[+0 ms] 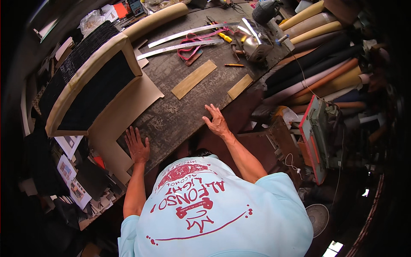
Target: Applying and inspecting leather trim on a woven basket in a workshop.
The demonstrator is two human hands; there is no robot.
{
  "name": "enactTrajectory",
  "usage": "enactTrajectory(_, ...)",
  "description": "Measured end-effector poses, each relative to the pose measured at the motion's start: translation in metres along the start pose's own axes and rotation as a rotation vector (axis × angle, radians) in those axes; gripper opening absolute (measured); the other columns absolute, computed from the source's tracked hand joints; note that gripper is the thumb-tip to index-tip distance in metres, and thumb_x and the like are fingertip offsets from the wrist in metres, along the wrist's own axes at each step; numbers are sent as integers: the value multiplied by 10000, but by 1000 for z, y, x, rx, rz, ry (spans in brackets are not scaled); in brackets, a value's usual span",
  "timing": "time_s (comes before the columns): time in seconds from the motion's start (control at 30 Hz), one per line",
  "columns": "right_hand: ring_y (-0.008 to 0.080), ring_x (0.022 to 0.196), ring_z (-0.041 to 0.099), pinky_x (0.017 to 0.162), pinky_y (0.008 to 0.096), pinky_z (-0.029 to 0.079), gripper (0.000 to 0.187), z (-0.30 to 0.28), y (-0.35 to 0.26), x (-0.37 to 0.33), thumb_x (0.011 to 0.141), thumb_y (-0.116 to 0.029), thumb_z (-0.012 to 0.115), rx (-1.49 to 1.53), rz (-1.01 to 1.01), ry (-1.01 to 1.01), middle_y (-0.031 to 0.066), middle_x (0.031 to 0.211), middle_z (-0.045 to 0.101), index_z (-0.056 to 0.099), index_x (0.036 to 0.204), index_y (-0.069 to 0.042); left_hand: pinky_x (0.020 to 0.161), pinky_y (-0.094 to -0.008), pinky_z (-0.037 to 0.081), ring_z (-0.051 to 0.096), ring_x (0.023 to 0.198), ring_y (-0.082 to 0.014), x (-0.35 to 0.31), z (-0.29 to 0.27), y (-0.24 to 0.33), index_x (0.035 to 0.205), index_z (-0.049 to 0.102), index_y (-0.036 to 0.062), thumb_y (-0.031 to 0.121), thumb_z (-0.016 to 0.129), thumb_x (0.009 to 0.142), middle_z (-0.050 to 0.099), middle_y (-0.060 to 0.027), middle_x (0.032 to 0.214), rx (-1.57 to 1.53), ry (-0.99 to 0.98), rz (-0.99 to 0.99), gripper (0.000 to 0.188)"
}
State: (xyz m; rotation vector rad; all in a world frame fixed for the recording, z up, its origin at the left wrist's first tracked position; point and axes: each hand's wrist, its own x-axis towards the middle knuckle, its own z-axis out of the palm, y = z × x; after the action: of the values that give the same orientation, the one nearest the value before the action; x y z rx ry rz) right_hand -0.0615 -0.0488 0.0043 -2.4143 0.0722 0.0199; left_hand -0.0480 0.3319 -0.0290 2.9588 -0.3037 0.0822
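Note:
My left hand (138, 145) lies open near the front edge of the worn dark table (167, 124), beside a flat beige sheet (114, 147), with nothing held. My right hand (217, 121) is also open, fingers apart, by the table's edge at the middle; whether it touches the top I cannot tell. Two tan rectangular strips lie beyond it: a longer one (195, 79) and a shorter one (239, 86) at the right edge. Left of my hands stands a large curved panel (98, 92), black inside with a padded tan border, partly over the beige sheet.
Farther back lie metal straightedges (184, 34), a pink strap (188, 50), a yellow-handled tool (225, 37), a hammer (235, 50) and a pencil (234, 65). Fabric rolls (317, 73) are stacked at right. A fan (317, 219) stands behind at right; papers (73, 180) lie at left.

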Motion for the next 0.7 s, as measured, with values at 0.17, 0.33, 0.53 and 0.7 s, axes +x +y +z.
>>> enactTrajectory(0.17, 365, 1448, 141, 1163, 540, 64, 746, 17, 23, 0, 954, -362, 518, -369, -114, 21, 106, 1527, 320, 140, 1517, -52, 1192, -468, 114, 104, 1463, -314, 1, 0, 2, 1494, 240, 79, 327, 494, 920, 150, -124, 1579, 1, 13, -13, 674)
enactTrajectory(0.33, 324, 1472, 14, 1168, 527, -21, 806, 22, 24, 13, 962, -501, 408, -498, -132, -84, 80, 1590, 154, 57, 1525, -42, 1190, -473, 116, 109, 1461, -321, -1, -4, -1, 1495, 238, 88, 309, 501, 916, 147, -121, 1580, 6, 2, -23, 674)
enactTrajectory(0.53, 328, 1471, -27, 1162, 540, -47, 878, 11, 20, 63, 933, -590, 387, -514, -108, -129, 104, 1601, 67, 54, 1522, -32, 1186, -480, 119, 115, 1460, -321, 2, -7, 2, 1506, 207, 108, 252, 511, 907, 157, -121, 1575, -16, 41, 6, 688)
enactTrajectory(0.7, 334, 1470, -53, 1159, 537, -63, 856, 18, 29, 60, 943, -582, 371, -514, -133, -91, 140, 1598, 25, 78, 1520, -22, 1191, -471, 121, 103, 1463, -315, 2, -11, 8, 1496, 225, 86, 294, 514, 904, 142, -127, 1577, 14, -33, -34, 692)
